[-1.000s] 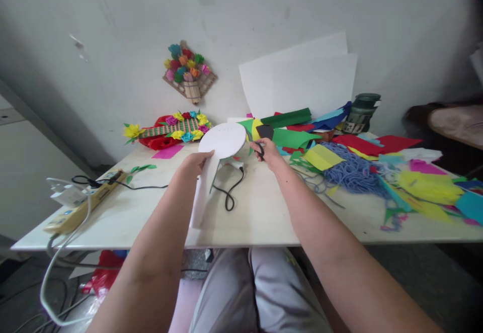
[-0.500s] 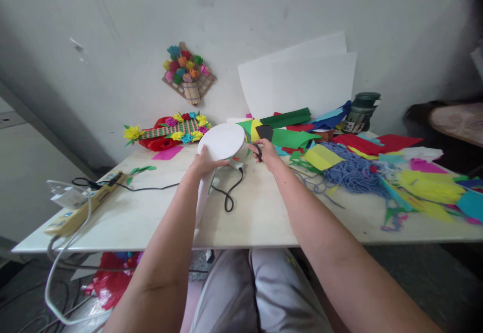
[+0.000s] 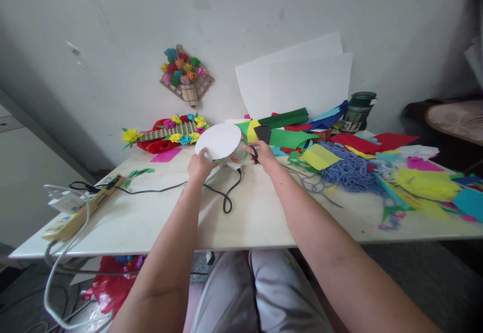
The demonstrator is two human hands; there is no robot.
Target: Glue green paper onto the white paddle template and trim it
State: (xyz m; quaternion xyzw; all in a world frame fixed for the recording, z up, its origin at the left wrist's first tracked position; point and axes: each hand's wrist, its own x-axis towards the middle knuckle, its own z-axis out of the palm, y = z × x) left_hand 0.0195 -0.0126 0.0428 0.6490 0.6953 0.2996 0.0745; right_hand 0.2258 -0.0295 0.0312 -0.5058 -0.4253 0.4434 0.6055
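Note:
My left hand [image 3: 199, 165] grips the near edge of a white paper disc [image 3: 219, 141], held nearly flat above the table. My right hand [image 3: 262, 155] holds black-handled scissors [image 3: 254, 153] at the disc's right edge. Whether the blades touch the paper is hard to tell. Under the disc sits a small white device [image 3: 232, 162] with a black cord [image 3: 226, 197] looping toward me.
The white table [image 3: 256, 217] carries a heap of coloured paper [image 3: 426, 184] and blue yarn [image 3: 349, 169] on the right, a paper-flower craft [image 3: 166, 134] at the back left, a power strip [image 3: 81, 207] at the left, a dark jar [image 3: 358, 111] and white sheets [image 3: 298, 84] against the wall.
The long white paper strip hanging from the disc is out of sight now. My left hand moved forward under the disc, and the disc tilted flatter. My right hand stayed at its right edge.

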